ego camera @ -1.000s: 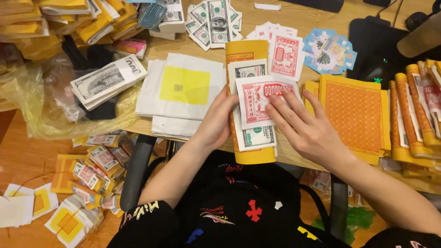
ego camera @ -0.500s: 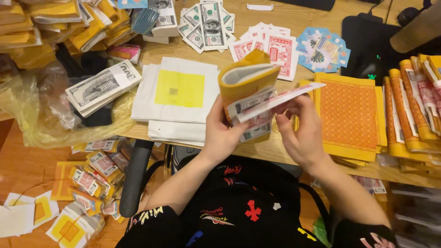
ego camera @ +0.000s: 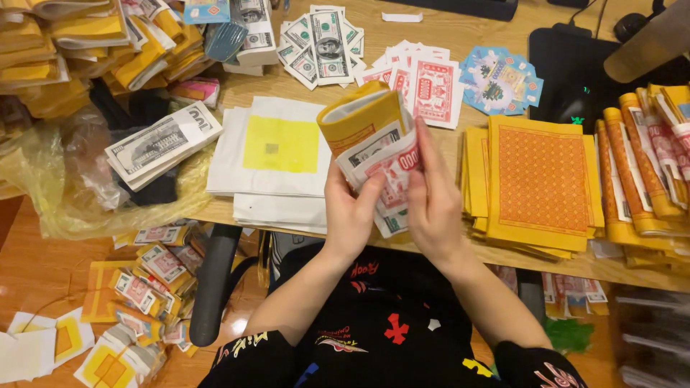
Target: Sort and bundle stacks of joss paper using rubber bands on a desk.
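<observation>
Lifted clear of the wooden table (ego camera: 460,32) since a second ago, when it lay flat under both palms, the paper bundle (ego camera: 374,144) now stands nearly upright between the person's hands, curling over at its top. Left hand (ego camera: 350,212) clamps the lower edge, thumb pressed across the front sheets and fingers wrapped behind; right hand (ego camera: 431,205) lies flat-fingered along the opposite side, pressing the pink-red printed note (ego camera: 399,169) inward. Judging by the curve, the step in hand is folding the yellow-orange outer sheet (ego camera: 359,118) round the grey banknote-style slips and the red note inside it; the next move would call for squaring the loose edges, which fan unevenly just above the left thumb, before the wrap closes. Beyond the grip lie a white sheet with a yellow square (ego camera: 277,147), fanned grey banknote-style papers (ego camera: 320,43) and more red notes (ego camera: 431,90). Outward of the right hand sits a stack of orange patterned sheets (ego camera: 539,179); outward of the left, a banded wad of grey notes (ego camera: 162,144).
</observation>
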